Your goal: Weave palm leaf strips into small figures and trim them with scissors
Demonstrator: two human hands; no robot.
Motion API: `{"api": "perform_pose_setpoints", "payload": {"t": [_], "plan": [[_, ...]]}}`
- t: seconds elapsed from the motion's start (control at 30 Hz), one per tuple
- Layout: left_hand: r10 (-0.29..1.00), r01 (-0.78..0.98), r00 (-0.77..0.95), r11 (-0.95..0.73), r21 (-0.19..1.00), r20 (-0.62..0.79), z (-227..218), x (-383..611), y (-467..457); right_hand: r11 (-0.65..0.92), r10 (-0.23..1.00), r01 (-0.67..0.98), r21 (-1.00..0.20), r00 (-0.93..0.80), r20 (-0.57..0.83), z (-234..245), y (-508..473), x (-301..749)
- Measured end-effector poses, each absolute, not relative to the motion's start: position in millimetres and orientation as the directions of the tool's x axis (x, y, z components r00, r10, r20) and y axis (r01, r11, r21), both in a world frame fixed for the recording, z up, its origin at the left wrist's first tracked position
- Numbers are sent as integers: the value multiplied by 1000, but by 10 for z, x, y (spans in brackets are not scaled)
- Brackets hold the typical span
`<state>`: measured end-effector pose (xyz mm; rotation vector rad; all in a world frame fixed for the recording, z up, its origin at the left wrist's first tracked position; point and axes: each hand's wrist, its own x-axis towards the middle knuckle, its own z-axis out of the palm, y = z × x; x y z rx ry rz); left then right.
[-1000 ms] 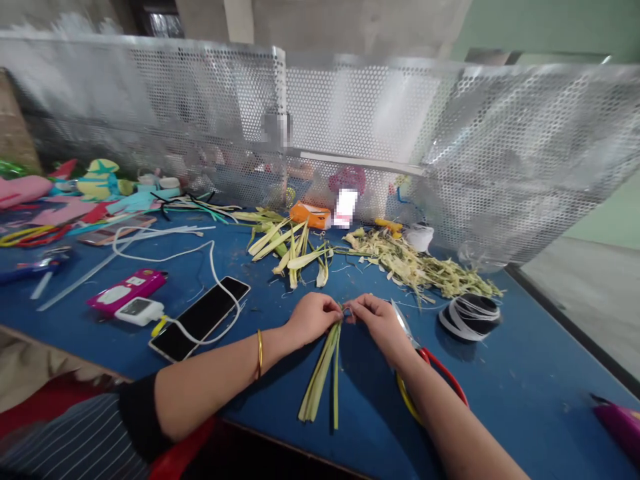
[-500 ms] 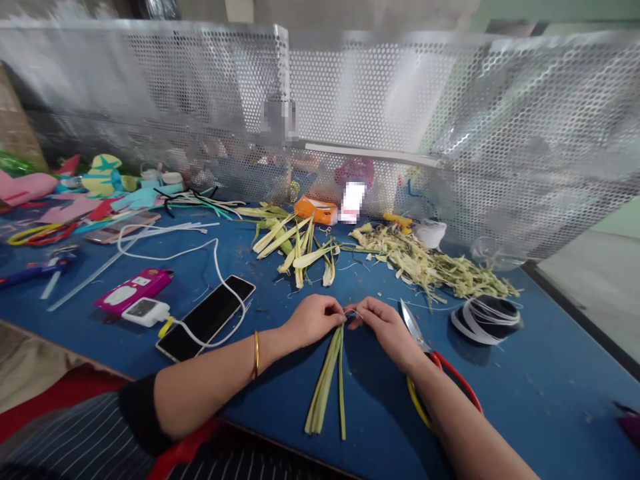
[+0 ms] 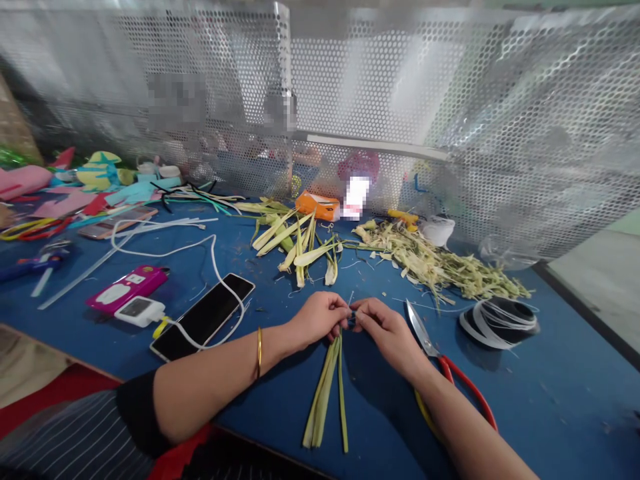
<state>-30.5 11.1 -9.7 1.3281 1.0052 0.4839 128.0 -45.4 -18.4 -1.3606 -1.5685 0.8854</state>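
A small bundle of green leaf strips lies on the blue table, pointing toward me. My left hand pinches the bundle's far end, fingers closed. My right hand meets it there, fingers closed on the same end; a thin pale thread seems to stick up between the two hands. Red-handled scissors lie just right of my right wrist.
Loose leaf strips and a heap of shredded trimmings lie farther back. A black spool sits right. A phone with white cable, a pink device and craft scraps lie left. A perforated metal screen walls the back.
Both hands stay pinched together on the bundle's end with small finger movements. The camera has tilted down slightly, so the scene sits a little lower and closer.
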Motion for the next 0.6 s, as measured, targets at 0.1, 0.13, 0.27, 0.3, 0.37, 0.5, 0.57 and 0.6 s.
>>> {"api": "perform_pose_setpoints", "payload": {"t": [0.1, 0.13, 0.27, 0.3, 0.37, 0.5, 0.57, 0.6], "plan": [[789, 317, 497, 221, 922, -360, -91, -259, 117, 143, 983, 408, -902, 49, 178, -173, -450, 1282], [788, 335, 498, 210, 919, -362, -87, -253, 118, 109, 986, 398, -911, 70, 149, -166, -447, 1281], [763, 369, 549, 144, 918, -340, -89, -278, 125, -35, 994, 274, -961, 106, -6, -139, -436, 1265], [755, 378, 569, 113, 919, -327, -93, -292, 129, -53, 993, 240, -969, 111, -27, -134, -433, 1258], [736, 405, 606, 39, 913, -301, -106, -321, 140, -76, 992, 190, -979, 110, -55, -130, -431, 1244], [684, 424, 680, -72, 903, -265, -132, -359, 163, -93, 992, 137, -986, 99, -80, -123, -439, 1219], [669, 391, 700, -69, 918, -248, -138, -361, 166, -90, 992, 89, -992, 96, -82, -112, -443, 1216], [675, 368, 696, -44, 929, -244, -136, -357, 163, -77, 992, 55, -996, 101, -71, -106, -444, 1220]]}}
